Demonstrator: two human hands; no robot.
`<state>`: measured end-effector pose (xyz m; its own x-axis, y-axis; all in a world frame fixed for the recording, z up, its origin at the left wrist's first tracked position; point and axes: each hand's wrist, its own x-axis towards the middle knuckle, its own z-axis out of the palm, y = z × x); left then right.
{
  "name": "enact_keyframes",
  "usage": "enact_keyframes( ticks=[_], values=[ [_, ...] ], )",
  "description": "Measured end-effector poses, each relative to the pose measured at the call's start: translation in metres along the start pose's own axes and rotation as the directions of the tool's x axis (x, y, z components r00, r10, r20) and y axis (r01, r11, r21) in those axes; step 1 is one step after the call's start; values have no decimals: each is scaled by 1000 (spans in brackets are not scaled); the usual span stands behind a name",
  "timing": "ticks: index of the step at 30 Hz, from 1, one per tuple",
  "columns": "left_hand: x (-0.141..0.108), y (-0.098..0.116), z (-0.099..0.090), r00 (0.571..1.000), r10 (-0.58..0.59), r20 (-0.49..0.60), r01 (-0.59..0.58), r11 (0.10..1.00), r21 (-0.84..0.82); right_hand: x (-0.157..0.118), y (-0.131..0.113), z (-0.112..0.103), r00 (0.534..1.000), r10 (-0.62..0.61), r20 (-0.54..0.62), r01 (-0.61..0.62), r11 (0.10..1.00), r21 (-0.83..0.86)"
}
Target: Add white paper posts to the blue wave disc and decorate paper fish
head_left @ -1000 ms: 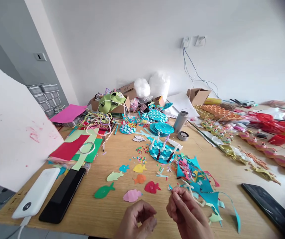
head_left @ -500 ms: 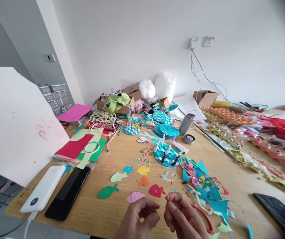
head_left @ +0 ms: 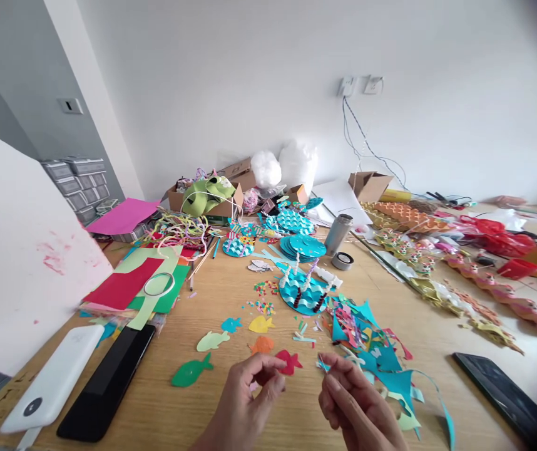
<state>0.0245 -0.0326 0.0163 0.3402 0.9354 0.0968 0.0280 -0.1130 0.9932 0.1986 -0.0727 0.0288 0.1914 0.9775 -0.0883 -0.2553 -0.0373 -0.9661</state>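
Low in the front, my left hand [head_left: 255, 398] is curled with a gap between thumb and forefinger, and nothing shows in it. Just beyond its fingertips lies a red paper fish [head_left: 290, 362]. My right hand [head_left: 350, 398] pinches a thin blue strip [head_left: 323, 365], apart from the left hand. Around them on the table are a green fish [head_left: 192, 371], a pale green fish [head_left: 213, 341], a blue fish [head_left: 231, 324], a yellow fish [head_left: 261, 324] and an orange fish [head_left: 261, 344]. A pink piece is mostly hidden behind my left hand.
Behind the fish stands a blue wavy paper disc [head_left: 302, 293] with upright twisted stems. Paper scraps [head_left: 381, 351] pile up at right, near a dark tablet [head_left: 498, 394]. At left lie a white power bank [head_left: 55, 376], a black phone [head_left: 109, 382] and coloured paper [head_left: 125, 282]. A steel flask [head_left: 338, 234] stands behind.
The view has swung slightly right. My hands have moved farther apart, and a thin blue strip now shows in my right fingertips. The left hand now covers most of the pink fish.
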Motion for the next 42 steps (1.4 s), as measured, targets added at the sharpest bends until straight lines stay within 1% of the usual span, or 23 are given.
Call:
enact_keyframes(
  ticks=[3, 4, 6, 8, 10, 12, 14, 15, 17, 19, 21, 22, 23, 24, 25, 26, 27, 29, 31, 33, 34, 38, 42],
  values=[
    [8, 0, -6, 1000, -10, -26, 9, 1000, -23, 1, -4, -10, 995, -80, -56, 72, 988, -134],
    [11, -1, -9, 999, -16, -47, 15, 999, -28, 2, -5, -16, 994, -102, -44, 91, 975, -203],
    [17, -2, -18, 994, -22, -106, 19, 1000, -25, 5, -6, -30, 992, -126, 29, 128, 917, -377],
    [24, -3, -29, 983, 17, -182, -17, 1000, 3, 11, -4, -45, 987, -109, 118, 157, 801, -578],
    [32, -3, -39, 963, 65, -260, -64, 998, 14, 18, 1, -59, 982, -113, 153, 190, 643, -742],
    [38, -1, -44, 941, 91, -327, -93, 996, 9, 26, 7, -68, 973, -161, 163, 223, 505, -834],
    [43, 4, -42, 927, 103, -361, -110, 994, 4, 35, 11, -70, 964, -200, 174, 243, 409, -879],
    [44, 7, -39, 928, 111, -357, -118, 993, 2, 39, 12, -69, 962, -204, 183, 248, 370, -895],
    [45, 19, -30, 947, 124, -297, -132, 991, -5, 46, 13, -64, 961, -192, 201, 251, 293, -923],
    [41, 36, -20, 978, 125, -165, -130, 991, -22, 52, 13, -57, 959, -177, 219, 257, 227, -940],
    [36, 56, -11, 991, 129, 37, -127, 991, -45, 56, 12, -51, 959, -158, 233, 261, 185, -948],
    [33, 66, -9, 978, 166, 126, -160, 985, -59, 58, 12, -48, 961, -149, 235, 259, 173, -950],
    [31, 75, -7, 956, 212, 204, -201, 977, -74, 60, 12, -47, 962, -142, 234, 257, 167, -952],
    [29, 81, -7, 921, 258, 293, -242, 966, -90, 61, 12, -46, 962, -140, 233, 255, 165, -953],
    [28, 85, -7, 891, 288, 351, -277, 957, -82, 62, 11, -46, 962, -140, 233, 255, 169, -952],
    [28, 85, -8, 874, 299, 382, -304, 951, -49, 64, 10, -47, 962, -140, 234, 258, 180, -949],
    [29, 83, -10, 872, 297, 388, -328, 945, 13, 65, 8, -48, 961, -139, 239, 263, 198, -944],
    [35, 70, -15, 907, 283, 312, -357, 910, 213, 68, 2, -49, 959, -139, 245, 274, 249, -929],
    [43, 51, -22, 930, 330, 165, -369, 819, 440, 70, -6, -49, 957, -153, 248, 284, 305, -909],
    [51, 33, -30, 896, 439, 63, -391, 716, 579, 72, -16, -47, 954, -179, 240, 291, 365, -885],
    [55, 26, -35, 880, 473, 40, -395, 683, 615, 73, -21, -45, 954, -191, 231, 290, 398, -870],
    [68, 10, -47, 828, 558, -55, -365, 612, 701, 74, -37, -39, 964, -202, 176, 258, 527, -809],
    [76, -2, -48, 761, 637, -121, -357, 567, 743, 74, -40, -41, 968, -218, 122, 237, 651, -721]
  ],
)
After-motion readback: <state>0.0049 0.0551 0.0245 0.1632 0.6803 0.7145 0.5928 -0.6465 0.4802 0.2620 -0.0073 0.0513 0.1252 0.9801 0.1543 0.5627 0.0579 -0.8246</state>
